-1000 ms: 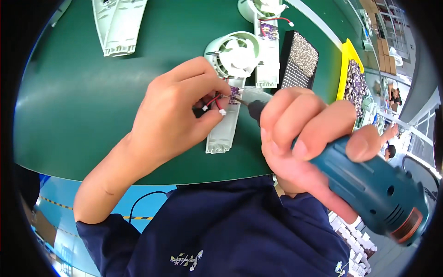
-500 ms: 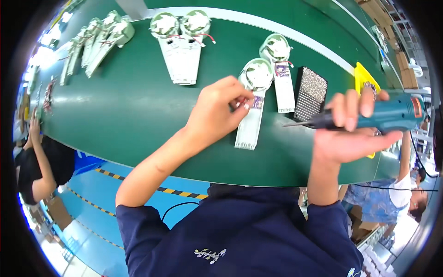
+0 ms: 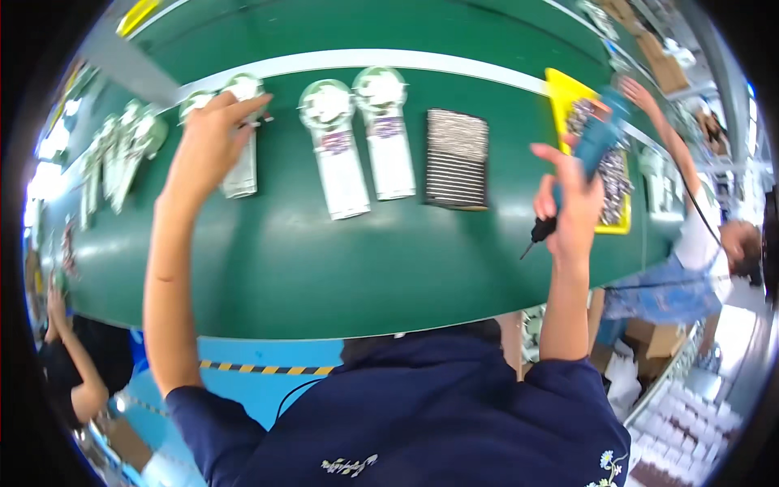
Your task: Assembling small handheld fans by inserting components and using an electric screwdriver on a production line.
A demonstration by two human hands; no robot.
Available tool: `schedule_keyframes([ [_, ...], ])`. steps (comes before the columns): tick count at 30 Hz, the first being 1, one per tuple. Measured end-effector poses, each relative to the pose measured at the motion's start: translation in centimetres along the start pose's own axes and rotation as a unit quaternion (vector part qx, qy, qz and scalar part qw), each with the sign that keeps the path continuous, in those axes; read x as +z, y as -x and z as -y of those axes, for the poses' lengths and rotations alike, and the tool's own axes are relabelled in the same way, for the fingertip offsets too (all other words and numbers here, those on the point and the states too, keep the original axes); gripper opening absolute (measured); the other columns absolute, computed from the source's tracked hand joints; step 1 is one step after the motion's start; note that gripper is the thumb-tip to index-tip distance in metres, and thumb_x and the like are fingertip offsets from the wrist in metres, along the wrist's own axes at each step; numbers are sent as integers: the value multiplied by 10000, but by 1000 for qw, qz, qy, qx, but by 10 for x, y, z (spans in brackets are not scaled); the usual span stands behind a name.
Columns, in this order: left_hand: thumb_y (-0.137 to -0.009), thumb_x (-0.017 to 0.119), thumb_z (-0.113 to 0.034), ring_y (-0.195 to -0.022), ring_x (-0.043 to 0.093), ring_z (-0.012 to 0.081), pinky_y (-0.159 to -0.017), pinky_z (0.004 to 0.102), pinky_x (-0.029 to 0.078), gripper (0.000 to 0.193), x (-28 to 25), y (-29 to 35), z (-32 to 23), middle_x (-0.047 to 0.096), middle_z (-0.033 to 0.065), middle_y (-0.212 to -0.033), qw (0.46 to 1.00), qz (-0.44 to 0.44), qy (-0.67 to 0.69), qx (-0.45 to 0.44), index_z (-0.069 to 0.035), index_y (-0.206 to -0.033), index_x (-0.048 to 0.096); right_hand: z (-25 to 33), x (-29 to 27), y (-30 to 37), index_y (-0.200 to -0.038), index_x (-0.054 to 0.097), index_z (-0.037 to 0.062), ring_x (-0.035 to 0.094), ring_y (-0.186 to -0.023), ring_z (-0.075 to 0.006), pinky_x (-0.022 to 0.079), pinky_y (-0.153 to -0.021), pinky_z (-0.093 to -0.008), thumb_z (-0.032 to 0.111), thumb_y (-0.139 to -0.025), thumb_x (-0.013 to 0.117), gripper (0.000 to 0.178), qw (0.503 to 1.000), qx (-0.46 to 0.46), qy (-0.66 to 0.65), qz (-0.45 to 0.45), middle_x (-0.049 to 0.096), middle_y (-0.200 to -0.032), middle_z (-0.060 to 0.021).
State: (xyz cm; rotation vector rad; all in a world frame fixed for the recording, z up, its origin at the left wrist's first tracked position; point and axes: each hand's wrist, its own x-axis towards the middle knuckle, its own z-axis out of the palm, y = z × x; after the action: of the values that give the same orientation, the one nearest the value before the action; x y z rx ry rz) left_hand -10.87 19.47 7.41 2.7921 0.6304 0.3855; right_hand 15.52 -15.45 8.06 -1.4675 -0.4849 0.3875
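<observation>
A long green conveyor belt (image 3: 341, 260) with a white stripe (image 3: 389, 61) along its far edge fills the view. Below its near edge lies a blue floor (image 3: 268, 394) marked with yellow-and-black hazard tape (image 3: 268, 369). Bright light glares at the far left. Cardboard boxes (image 3: 661, 69) stand beyond the belt at upper right.

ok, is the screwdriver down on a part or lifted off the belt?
Lifted. The right hand holds the screwdriver above the green belt, its tip in the air, touching no part.

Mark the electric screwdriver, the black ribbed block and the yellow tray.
electric screwdriver (image 3: 598, 140), head view, blue body above the fingers
black ribbed block (image 3: 457, 158), head view, centre of top
yellow tray (image 3: 560, 85), head view, bare near-left corner
</observation>
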Motion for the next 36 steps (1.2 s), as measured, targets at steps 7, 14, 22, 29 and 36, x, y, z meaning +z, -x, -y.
schedule_keyframes([
  [7, -943, 648, 3, -813, 640, 249, -753, 365, 493, 117, 16, 11, 8, 618, 125, -921, 994, 7, 106, -28, 37, -1047, 691, 33, -117, -53, -1257, 584, -21, 473, -470, -34, 399, -444, -197, 83, -933, 731, 371, 967, 6, 255, -1, 770, -1115, -161],
  [14, -957, 609, 10, -763, 568, 261, -741, 372, 472, 129, 21, -1, 16, 588, 133, -904, 992, 48, 114, -34, 42, -1070, 661, 8, -166, -66, -1244, 621, 16, 485, -527, -1, 389, -455, -201, 77, -886, 733, 380, 923, 52, 380, 26, 773, -1051, -36],
  [22, -973, 598, -5, -824, 576, 253, -797, 374, 470, 119, 18, 4, 17, 585, 133, -976, 996, 50, 79, -2, 43, -1076, 634, -12, -141, -43, -1229, 648, 29, 735, -948, -288, 550, -855, -348, 170, -822, 813, 461, 758, -52, 651, 8, 758, -1059, -151],
  [29, -999, 637, -71, -922, 695, 217, -804, 319, 545, 163, 15, 30, 1, 726, 106, -1087, 981, -61, 165, -83, 7, -1124, 707, -30, -189, -50, -1170, 665, 28, 635, -796, -120, 519, -728, -289, 126, -906, 767, 300, 867, -118, 483, -31, 711, -922, -35],
  [36, -992, 649, -23, -928, 685, 136, -803, 270, 520, 136, 57, 89, -81, 749, 76, -1036, 876, -145, 442, -127, -9, -1100, 730, 9, -96, 1, -1272, 562, 20, 660, -774, -113, 457, -519, -219, 77, -939, 740, 383, 969, -48, 241, -37, 718, -1146, -139],
])
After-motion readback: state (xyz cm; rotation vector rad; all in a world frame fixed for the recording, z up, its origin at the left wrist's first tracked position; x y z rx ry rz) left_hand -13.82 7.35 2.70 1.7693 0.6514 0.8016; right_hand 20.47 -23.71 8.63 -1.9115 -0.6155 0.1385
